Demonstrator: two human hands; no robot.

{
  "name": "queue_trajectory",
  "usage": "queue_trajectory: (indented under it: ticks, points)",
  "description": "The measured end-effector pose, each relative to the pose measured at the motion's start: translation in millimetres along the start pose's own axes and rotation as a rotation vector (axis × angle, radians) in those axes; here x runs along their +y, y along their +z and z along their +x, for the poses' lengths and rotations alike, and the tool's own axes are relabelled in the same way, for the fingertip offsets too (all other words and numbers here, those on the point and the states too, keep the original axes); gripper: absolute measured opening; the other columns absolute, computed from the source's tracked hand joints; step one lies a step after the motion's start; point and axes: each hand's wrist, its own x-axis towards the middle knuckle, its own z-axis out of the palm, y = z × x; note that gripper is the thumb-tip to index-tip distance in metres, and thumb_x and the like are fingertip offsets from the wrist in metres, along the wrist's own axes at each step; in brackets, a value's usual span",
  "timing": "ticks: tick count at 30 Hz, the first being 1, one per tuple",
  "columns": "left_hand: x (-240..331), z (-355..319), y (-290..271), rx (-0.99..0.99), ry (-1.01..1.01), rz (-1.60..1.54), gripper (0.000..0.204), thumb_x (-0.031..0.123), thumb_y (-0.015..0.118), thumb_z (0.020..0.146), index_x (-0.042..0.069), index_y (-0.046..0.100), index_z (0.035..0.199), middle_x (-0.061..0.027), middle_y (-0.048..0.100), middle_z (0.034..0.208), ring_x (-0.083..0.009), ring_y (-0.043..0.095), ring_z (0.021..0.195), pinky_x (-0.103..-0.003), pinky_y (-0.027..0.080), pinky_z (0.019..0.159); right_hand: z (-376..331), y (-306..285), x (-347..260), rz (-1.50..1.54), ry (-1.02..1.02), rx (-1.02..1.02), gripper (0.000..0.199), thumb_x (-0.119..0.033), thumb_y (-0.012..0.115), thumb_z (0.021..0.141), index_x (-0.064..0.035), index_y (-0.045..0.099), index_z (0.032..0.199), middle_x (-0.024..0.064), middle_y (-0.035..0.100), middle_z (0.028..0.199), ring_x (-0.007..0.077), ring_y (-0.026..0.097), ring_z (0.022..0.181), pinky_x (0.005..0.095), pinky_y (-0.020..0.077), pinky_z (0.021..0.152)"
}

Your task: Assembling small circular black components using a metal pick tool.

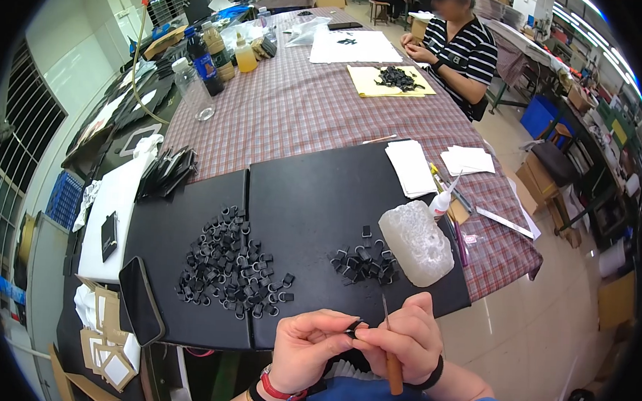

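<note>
Near the front edge of the black work mat (314, 200), my left hand (302, 348) pinches a small black tab (356, 326) between thumb and fingertips. My right hand (412, 339) has its fingertips at the same tab and also grips an awl (394, 373) with a wooden handle, its thin metal point upward. Beyond my hands lies a small pile of black tabs (365, 263). To the left is a larger pile of black tabs with metal D-rings (230, 265). A rough whitish translucent block (417, 242) rests right of the small pile.
A phone (141, 300) lies at the left edge. White cards (410, 169), a small glue bottle (441, 202) and a ruler (505, 223) sit at right. Bottles (205, 64) stand far left on the checked cloth. A co-worker (456, 48) sits at the far right by black pieces on yellow paper (392, 81).
</note>
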Motion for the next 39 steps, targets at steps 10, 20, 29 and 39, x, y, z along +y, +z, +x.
queue_trajectory:
  ticks: [10,20,29,39]
  points:
    - [9,4,-4,0.176,-0.192,-0.163,0.017,0.006,0.066,0.092,-0.002,0.065,0.107,-0.01,0.067,0.097,-0.0172,0.06,0.086,-0.029,0.049,0.079,6,-27,14,0.087,0.344,0.1,0.022,-0.01,0.066,0.092,0.0033,0.066,0.108,0.008,0.064,0.079,0.0187,0.061,0.068,0.0295,0.0499,0.061]
    - [18,11,-14,0.058,-0.328,-0.212,0.021,0.001,0.063,0.094,-0.004,0.063,0.114,-0.0088,0.069,0.099,-0.0134,0.063,0.09,-0.026,0.051,0.085,7,-52,64,0.093,0.546,0.206,0.037,-0.028,0.059,0.099,-0.0004,0.066,0.074,0.0054,0.059,0.07,0.0137,0.052,0.063,0.0269,0.038,0.057]
    - [19,15,-4,0.106,-0.294,-0.003,0.019,0.01,0.069,0.091,-0.003,0.066,0.105,-0.0039,0.058,0.082,-0.0127,0.048,0.075,-0.027,0.038,0.068,8,-50,67,0.063,0.531,0.159,0.031,-0.02,0.06,0.097,-0.0005,0.064,0.073,0.0064,0.06,0.069,0.0157,0.053,0.061,0.0283,0.0393,0.057]
    - [23,22,-2,0.14,-0.41,-0.132,0.018,0.014,0.061,0.097,0.0,0.066,0.108,0.003,0.047,0.075,-0.0095,0.038,0.069,-0.026,0.033,0.065,-7,-29,30,0.286,-0.008,-0.096,0.023,-0.003,0.076,0.078,-0.0042,0.066,0.099,0.0086,0.067,0.094,0.0227,0.068,0.075,0.0298,0.0559,0.063]
